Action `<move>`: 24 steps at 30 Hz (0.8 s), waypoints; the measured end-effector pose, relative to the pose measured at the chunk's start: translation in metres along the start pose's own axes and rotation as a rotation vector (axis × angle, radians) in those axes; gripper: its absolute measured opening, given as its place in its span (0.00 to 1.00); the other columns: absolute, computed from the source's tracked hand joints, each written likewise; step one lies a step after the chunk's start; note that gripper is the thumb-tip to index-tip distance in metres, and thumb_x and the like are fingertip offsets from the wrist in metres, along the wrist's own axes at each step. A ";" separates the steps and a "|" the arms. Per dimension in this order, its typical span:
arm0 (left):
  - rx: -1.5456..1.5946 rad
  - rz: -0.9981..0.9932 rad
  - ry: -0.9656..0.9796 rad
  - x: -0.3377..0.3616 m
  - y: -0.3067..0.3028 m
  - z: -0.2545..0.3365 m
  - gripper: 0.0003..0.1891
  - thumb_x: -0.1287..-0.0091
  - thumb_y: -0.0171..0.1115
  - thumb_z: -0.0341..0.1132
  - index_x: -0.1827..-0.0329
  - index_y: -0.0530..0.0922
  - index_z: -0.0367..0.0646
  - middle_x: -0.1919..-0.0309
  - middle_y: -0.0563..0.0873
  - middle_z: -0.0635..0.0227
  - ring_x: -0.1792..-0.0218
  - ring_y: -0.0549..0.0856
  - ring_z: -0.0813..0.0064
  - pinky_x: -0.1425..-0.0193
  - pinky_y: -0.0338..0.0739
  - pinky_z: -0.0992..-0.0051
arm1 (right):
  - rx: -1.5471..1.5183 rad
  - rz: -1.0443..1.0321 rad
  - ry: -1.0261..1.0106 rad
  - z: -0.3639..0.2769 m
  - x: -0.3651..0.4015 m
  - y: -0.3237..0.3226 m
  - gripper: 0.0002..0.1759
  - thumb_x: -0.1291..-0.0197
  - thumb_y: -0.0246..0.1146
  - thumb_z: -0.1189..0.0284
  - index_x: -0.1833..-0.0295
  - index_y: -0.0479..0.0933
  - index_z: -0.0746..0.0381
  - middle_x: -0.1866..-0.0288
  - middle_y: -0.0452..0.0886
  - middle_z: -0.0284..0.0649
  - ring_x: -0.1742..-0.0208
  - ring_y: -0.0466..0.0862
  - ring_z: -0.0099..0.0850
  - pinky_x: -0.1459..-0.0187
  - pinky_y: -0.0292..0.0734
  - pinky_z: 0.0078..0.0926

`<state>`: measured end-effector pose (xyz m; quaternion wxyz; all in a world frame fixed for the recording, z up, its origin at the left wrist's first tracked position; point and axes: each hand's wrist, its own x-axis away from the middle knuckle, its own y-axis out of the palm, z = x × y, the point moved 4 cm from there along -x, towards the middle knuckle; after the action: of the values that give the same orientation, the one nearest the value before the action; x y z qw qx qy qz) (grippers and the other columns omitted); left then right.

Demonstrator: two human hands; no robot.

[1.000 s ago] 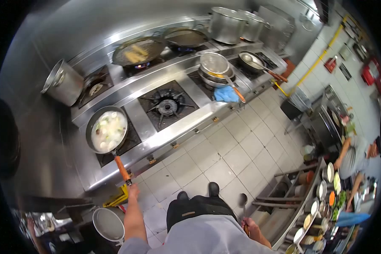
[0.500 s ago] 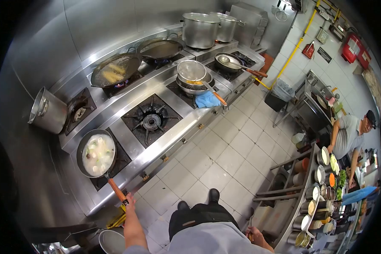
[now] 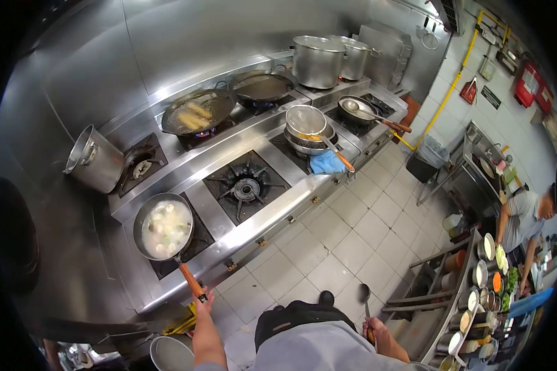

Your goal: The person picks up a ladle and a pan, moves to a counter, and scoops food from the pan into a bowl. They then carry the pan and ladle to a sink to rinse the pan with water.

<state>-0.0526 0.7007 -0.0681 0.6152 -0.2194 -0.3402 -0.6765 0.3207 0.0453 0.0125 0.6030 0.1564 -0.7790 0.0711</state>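
My left hand (image 3: 205, 302) is at the end of the orange-brown handle of a frying pan (image 3: 138, 230). Its fingers look stretched out beside the handle rather than wrapped round it. The pan sits on the front left burner and holds a pale, milky liquid with white and green pieces (image 3: 168, 229). Low on the right, my right hand (image 3: 382, 337) is closed round the wooden handle of a ladle (image 3: 364, 292), its dark bowl pointing up and away from my body.
Behind stand a wok (image 3: 181, 123) with yellowish pieces over a flame, another wok (image 3: 263, 86) and tall pots (image 3: 319, 65). A strainer (image 3: 306, 120) rests on a pan beside a blue cloth (image 3: 327, 162). A co-worker (image 3: 521, 219) stands behind the ingredient containers (image 3: 480, 272) at right.
My right hand has lifted the ladle, so its bowl now shows clearly over the floor. My left hand stays by the pan handle. The whole view has shifted with my head.
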 end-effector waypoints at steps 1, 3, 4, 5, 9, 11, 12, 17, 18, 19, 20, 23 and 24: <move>-0.010 0.007 0.010 -0.001 0.002 0.000 0.20 0.41 0.58 0.49 0.46 0.71 0.60 0.53 0.83 0.81 0.58 0.83 0.69 0.61 0.79 0.66 | -0.042 -0.013 0.015 -0.010 0.002 0.009 0.19 0.31 0.44 0.61 0.73 0.64 0.59 0.84 0.65 0.35 0.85 0.68 0.34 0.80 0.70 0.31; 0.028 -0.004 0.021 0.000 0.003 -0.002 0.19 0.39 0.54 0.54 0.47 0.71 0.61 0.53 0.83 0.82 0.57 0.82 0.69 0.58 0.77 0.64 | -0.043 -0.022 0.017 -0.024 0.001 0.017 0.17 0.31 0.46 0.62 0.72 0.63 0.59 0.84 0.65 0.35 0.85 0.66 0.32 0.81 0.69 0.29; 0.056 -0.012 0.026 0.000 0.005 -0.003 0.20 0.38 0.49 0.58 0.47 0.72 0.62 0.53 0.83 0.82 0.55 0.81 0.69 0.55 0.76 0.62 | -0.049 -0.028 0.030 -0.030 0.002 0.022 0.16 0.32 0.47 0.62 0.72 0.63 0.59 0.85 0.65 0.34 0.86 0.65 0.30 0.82 0.68 0.27; 0.066 -0.017 0.032 0.000 0.007 -0.004 0.20 0.38 0.49 0.58 0.47 0.72 0.62 0.53 0.83 0.82 0.55 0.81 0.69 0.55 0.76 0.62 | -0.044 -0.031 0.019 -0.036 0.004 0.027 0.16 0.32 0.47 0.62 0.72 0.63 0.59 0.85 0.65 0.34 0.86 0.65 0.30 0.82 0.68 0.27; 0.069 -0.017 0.078 -0.001 0.008 -0.005 0.23 0.37 0.42 0.64 0.48 0.72 0.63 0.52 0.83 0.81 0.54 0.80 0.70 0.56 0.74 0.62 | -0.013 -0.018 -0.021 -0.049 0.002 0.034 0.16 0.31 0.48 0.62 0.71 0.64 0.59 0.85 0.65 0.34 0.86 0.66 0.29 0.82 0.68 0.27; 0.015 0.030 0.084 -0.008 0.006 -0.007 0.24 0.36 0.40 0.65 0.47 0.72 0.63 0.52 0.83 0.80 0.56 0.80 0.71 0.63 0.74 0.66 | -0.016 -0.023 0.011 -0.048 -0.001 0.034 0.16 0.31 0.48 0.62 0.71 0.64 0.59 0.85 0.65 0.34 0.86 0.67 0.30 0.82 0.68 0.27; 0.015 0.027 0.084 -0.010 0.006 -0.007 0.24 0.36 0.40 0.65 0.47 0.72 0.63 0.52 0.83 0.80 0.56 0.80 0.71 0.63 0.74 0.66 | -0.017 -0.024 0.009 -0.046 -0.004 0.031 0.16 0.31 0.48 0.62 0.71 0.64 0.59 0.85 0.65 0.34 0.86 0.67 0.30 0.82 0.68 0.27; -0.164 0.209 0.124 0.009 0.011 -0.003 0.13 0.32 0.50 0.47 0.46 0.67 0.61 0.61 0.81 0.76 0.65 0.80 0.72 0.73 0.74 0.74 | -0.054 -0.012 0.041 -0.030 -0.008 0.017 0.14 0.32 0.48 0.63 0.70 0.63 0.59 0.83 0.66 0.35 0.85 0.68 0.30 0.81 0.69 0.29; -0.163 0.215 0.118 0.014 0.014 -0.001 0.13 0.32 0.50 0.47 0.46 0.67 0.61 0.61 0.81 0.76 0.65 0.80 0.72 0.73 0.74 0.74 | -0.049 -0.008 0.047 -0.026 -0.007 0.015 0.14 0.32 0.48 0.63 0.70 0.63 0.59 0.83 0.66 0.35 0.85 0.68 0.30 0.81 0.69 0.29; -0.182 0.204 0.108 0.018 0.016 -0.001 0.14 0.33 0.52 0.42 0.46 0.67 0.61 0.63 0.80 0.76 0.67 0.80 0.72 0.74 0.73 0.73 | -0.082 0.008 0.052 -0.022 -0.005 0.012 0.14 0.32 0.49 0.63 0.69 0.63 0.59 0.83 0.66 0.35 0.85 0.67 0.31 0.81 0.68 0.30; -0.199 0.198 0.094 0.026 0.013 -0.005 0.15 0.35 0.54 0.38 0.45 0.66 0.61 0.65 0.80 0.75 0.70 0.79 0.73 0.75 0.73 0.73 | -0.109 0.025 0.061 -0.017 -0.002 0.010 0.13 0.32 0.49 0.64 0.69 0.62 0.59 0.83 0.66 0.35 0.85 0.67 0.31 0.81 0.68 0.31; -0.304 0.200 0.067 0.018 0.003 -0.050 0.22 0.42 0.60 0.36 0.44 0.67 0.56 0.65 0.80 0.72 0.71 0.80 0.75 0.76 0.74 0.72 | -0.254 0.139 0.110 -0.008 0.011 0.006 0.13 0.34 0.50 0.63 0.68 0.61 0.59 0.83 0.66 0.36 0.85 0.67 0.32 0.82 0.67 0.31; -0.326 0.156 -0.003 0.015 -0.008 -0.072 0.22 0.44 0.62 0.36 0.45 0.69 0.53 0.66 0.80 0.70 0.71 0.80 0.75 0.76 0.74 0.72 | -0.152 0.136 0.134 -0.005 0.016 0.004 0.14 0.35 0.51 0.62 0.71 0.61 0.58 0.82 0.68 0.36 0.84 0.69 0.31 0.82 0.67 0.31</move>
<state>-0.0540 0.6377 -0.1074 0.6217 -0.3430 -0.2088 -0.6725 0.3201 0.0476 0.0298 0.6577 0.0520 -0.7488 0.0631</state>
